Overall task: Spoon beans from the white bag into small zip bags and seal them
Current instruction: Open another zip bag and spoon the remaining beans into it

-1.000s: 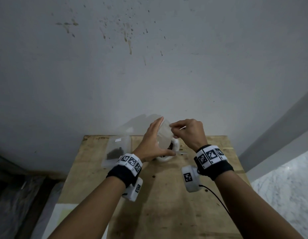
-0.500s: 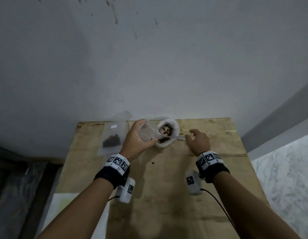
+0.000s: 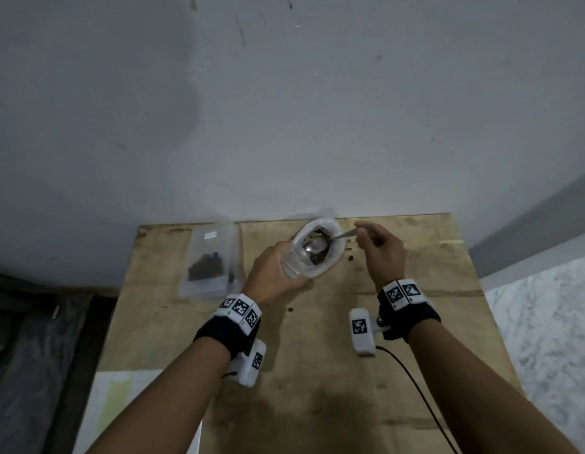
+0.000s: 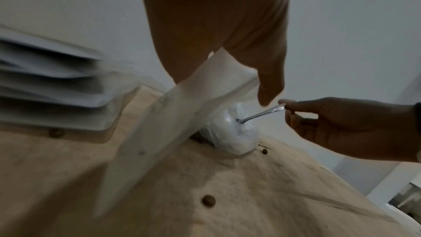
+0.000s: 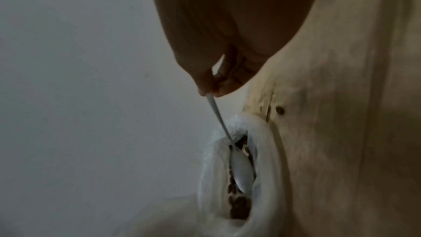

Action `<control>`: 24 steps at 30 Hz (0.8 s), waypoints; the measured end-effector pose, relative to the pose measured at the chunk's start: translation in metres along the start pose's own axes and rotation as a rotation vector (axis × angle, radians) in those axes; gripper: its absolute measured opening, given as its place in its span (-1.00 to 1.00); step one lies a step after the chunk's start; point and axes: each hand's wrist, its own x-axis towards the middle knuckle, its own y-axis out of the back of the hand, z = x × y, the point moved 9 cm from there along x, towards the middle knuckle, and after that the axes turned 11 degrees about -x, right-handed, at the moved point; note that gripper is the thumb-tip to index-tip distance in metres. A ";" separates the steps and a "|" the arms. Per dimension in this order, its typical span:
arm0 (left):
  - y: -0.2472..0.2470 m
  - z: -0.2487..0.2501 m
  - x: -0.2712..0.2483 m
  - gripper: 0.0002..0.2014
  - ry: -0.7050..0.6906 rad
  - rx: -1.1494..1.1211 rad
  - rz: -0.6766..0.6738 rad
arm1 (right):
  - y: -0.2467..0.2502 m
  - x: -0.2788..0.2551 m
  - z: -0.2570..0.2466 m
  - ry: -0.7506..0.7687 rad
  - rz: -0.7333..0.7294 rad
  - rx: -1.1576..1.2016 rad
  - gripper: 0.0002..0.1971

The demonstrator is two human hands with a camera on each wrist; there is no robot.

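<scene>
We see a wooden table [image 3: 317,371] of pale, rough plywood with dark knots, standing against a grey wall [image 3: 284,109]. We take the white bag [image 3: 336,257] as our landmark: it stands at the far edge of the table, near the wall, and its soft plastic rim is rolled down into a thick round ring. Inside it lie small brown beans [image 5: 239,205].

Our right hand [image 3: 381,250] is just right of the white bag. Its thumb and fingers pinch the end of a thin metal spoon [image 5: 241,172]. The handle slopes down over the rim, and the smooth oval bowl of the spoon rests inside the bag, on the beans.

Our left hand [image 3: 271,276] is just in front and left of the white bag. Its fingers are curled around a small zip bag [image 3: 292,265] of clear, thin plastic. This bag is held tilted, and its upper end reaches the near rim of the white bag. We cannot tell if the two touch. In the left wrist view the zip bag looks like a flat, milky strip across the picture.

Further left of the white bag, flat on the table, lies a pile of clear zip bags [image 3: 211,260]. The top one holds a dark heap of beans.

A few loose beans [image 3: 351,258] lie on the wood around the white bag.
</scene>
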 end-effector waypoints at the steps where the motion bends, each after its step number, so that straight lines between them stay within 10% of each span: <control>1: -0.004 0.001 0.002 -0.34 0.009 0.042 -0.033 | 0.005 0.001 -0.005 0.051 0.015 -0.019 -0.87; 9: -0.009 -0.001 0.017 -0.58 0.068 0.136 0.016 | 0.015 0.002 -0.006 0.160 0.005 -0.086 -0.85; 24: -0.003 0.019 0.008 -0.33 -0.185 0.063 0.008 | 0.013 -0.003 0.007 0.161 0.017 -0.006 -0.89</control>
